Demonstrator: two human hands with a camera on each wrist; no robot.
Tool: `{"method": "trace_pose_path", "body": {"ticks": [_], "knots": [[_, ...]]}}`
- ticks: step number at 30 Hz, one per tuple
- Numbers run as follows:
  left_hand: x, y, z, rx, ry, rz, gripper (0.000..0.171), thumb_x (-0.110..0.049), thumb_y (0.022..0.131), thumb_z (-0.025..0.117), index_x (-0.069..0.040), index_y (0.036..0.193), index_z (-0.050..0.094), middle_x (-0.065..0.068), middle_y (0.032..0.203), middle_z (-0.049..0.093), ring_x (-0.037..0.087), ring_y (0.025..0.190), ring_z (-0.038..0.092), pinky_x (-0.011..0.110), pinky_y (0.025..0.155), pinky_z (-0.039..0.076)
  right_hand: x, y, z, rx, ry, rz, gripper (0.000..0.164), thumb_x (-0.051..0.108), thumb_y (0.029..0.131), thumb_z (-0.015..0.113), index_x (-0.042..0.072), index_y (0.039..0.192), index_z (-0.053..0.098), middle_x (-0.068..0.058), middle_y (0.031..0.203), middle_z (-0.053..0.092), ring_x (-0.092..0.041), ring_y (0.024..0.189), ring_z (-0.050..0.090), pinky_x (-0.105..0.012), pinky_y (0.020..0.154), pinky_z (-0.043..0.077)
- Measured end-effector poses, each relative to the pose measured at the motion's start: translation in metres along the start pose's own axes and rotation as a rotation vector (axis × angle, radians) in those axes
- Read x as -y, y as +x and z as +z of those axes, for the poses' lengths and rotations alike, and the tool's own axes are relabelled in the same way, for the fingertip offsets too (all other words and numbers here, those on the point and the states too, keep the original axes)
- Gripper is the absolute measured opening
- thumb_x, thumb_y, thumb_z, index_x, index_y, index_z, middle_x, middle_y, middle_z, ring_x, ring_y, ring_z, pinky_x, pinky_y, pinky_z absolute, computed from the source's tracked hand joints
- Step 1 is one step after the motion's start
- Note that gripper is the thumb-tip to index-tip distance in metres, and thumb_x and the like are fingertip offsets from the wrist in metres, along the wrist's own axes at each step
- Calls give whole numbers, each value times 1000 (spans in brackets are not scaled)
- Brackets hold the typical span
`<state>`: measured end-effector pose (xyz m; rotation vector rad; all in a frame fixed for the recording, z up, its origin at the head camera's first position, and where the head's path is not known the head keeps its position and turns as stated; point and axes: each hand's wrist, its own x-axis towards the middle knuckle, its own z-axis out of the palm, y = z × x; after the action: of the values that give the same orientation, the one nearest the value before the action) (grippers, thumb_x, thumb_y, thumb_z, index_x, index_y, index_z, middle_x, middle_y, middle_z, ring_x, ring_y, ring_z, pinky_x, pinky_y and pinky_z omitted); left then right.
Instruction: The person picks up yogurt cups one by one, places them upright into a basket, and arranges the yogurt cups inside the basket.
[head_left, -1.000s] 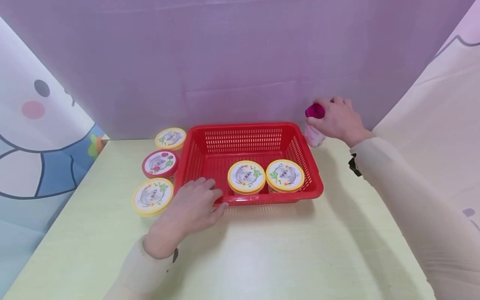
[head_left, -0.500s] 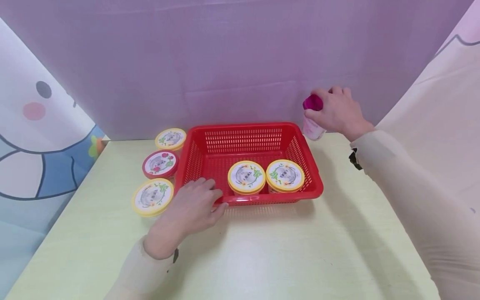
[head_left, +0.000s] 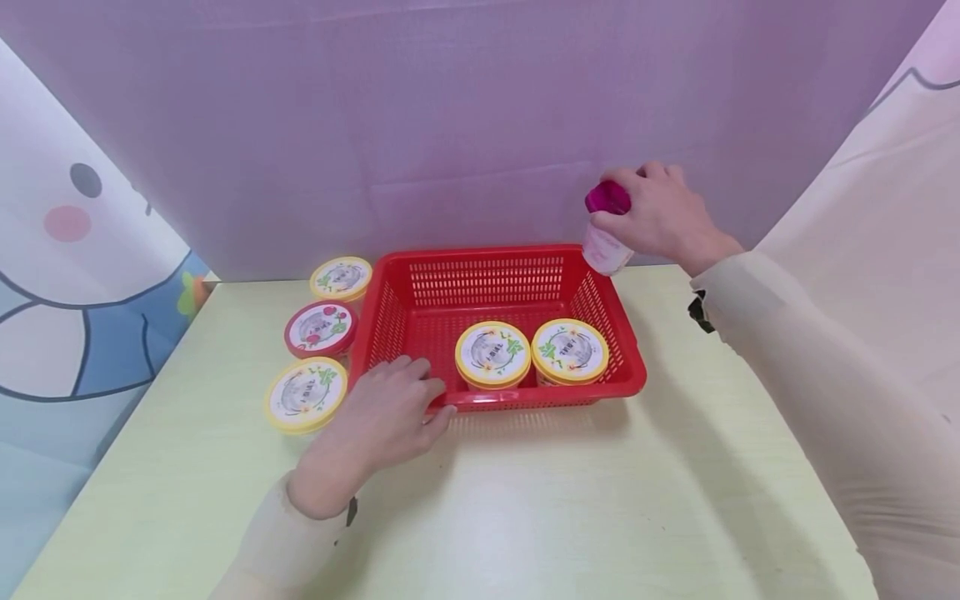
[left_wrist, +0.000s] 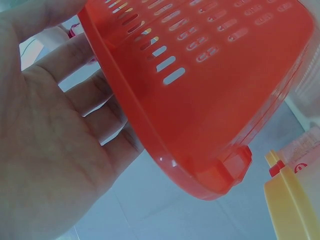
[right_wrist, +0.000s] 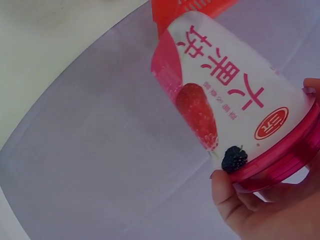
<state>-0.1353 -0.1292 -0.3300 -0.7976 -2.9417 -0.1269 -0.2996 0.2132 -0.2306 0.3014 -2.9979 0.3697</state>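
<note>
With thumb and fingertips, my right hand (head_left: 663, 212) grips a yogurt cup (head_left: 606, 250) near its magenta lid. The cup hangs tilted above the back right corner of the red basket (head_left: 480, 253). Printed strawberry and blackberry pictures show on the white yogurt cup (right_wrist: 227, 90) in the right wrist view. My left hand (head_left: 378, 421) holds the basket's front left rim, fingers over the edge and thumb along the outside. Inside the basket, two yellow-lidded cups, one (head_left: 492, 354) beside the other (head_left: 572, 352), stand at the front right.
Left of the basket stand three more cups in a row: a yellow-lidded one (head_left: 341, 277) at the back, a red-lidded one (head_left: 320, 327) in the middle, a yellow-lidded one (head_left: 306, 396) in front. A purple curtain (head_left: 465, 125) hangs behind the pale table (head_left: 540, 500).
My right hand has lifted the yogurt cup from beside the basket's back right and carried it left, over the corner. The left hand and basket have stayed in place.
</note>
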Motion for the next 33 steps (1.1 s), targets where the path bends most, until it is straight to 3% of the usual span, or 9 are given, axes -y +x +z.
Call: {"method": "trace_pose_path", "body": {"ticks": [22, 33], "knots": [[-2, 0, 0, -1, 8, -8, 38, -43, 77, 86, -18, 103, 75, 0, 98, 68, 15, 87, 60, 37, 82, 57, 27, 1, 23, 41, 63, -146, 72, 48, 92, 65, 21, 154, 41, -22, 146, 40, -39, 130, 35, -59, 89, 53], [-3, 1, -1, 24, 0, -19, 38, -43, 78, 85, -19, 105, 75, 0, 100, 68, 16, 89, 60, 37, 84, 57, 23, 3, 49, 73, 51, -159, 74, 44, 89, 71, 21, 154, 42, -21, 145, 40, -38, 129, 36, -60, 89, 53]]}}
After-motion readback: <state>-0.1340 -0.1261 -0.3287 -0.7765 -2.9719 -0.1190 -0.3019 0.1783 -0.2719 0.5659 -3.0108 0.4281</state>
